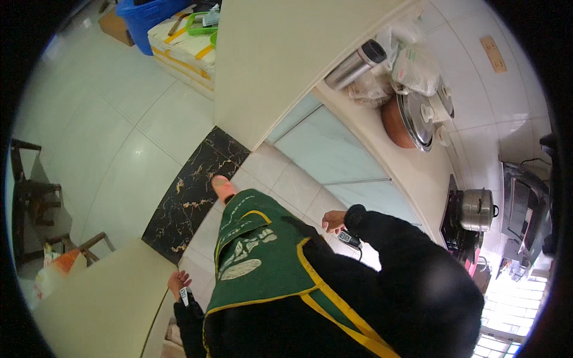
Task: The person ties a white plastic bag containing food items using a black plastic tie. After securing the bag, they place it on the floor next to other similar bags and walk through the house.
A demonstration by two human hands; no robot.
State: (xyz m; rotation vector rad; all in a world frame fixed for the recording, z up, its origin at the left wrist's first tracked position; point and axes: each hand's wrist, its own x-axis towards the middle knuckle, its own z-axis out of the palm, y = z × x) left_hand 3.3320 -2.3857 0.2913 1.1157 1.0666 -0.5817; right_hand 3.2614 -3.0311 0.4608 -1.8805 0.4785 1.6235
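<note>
My left hand [178, 282] hangs at the lower left, its fingers loosely curled beside the edge of a cream wall, with nothing seen in it. To the right of my body is my right hand [333, 221], bent at the wrist with curled fingers, over the tiled floor near the pale glass cabinet doors [333, 143]. No object shows in it, though its palm is hidden. Each wrist bears a small strapped device. I wear a green apron [264, 250] with yellow trim over black sleeves. One pink slipper [222, 187] shows at the black marble threshold [192, 197].
On the counter stand a steel flask [356, 65], plastic bags [416, 71] and a brown lidded pot [405, 121]. A steel pot [477, 209] sits on the stove. Beyond the doorway are a foam box [179, 53], a blue tub [147, 22] and wooden stools [40, 197].
</note>
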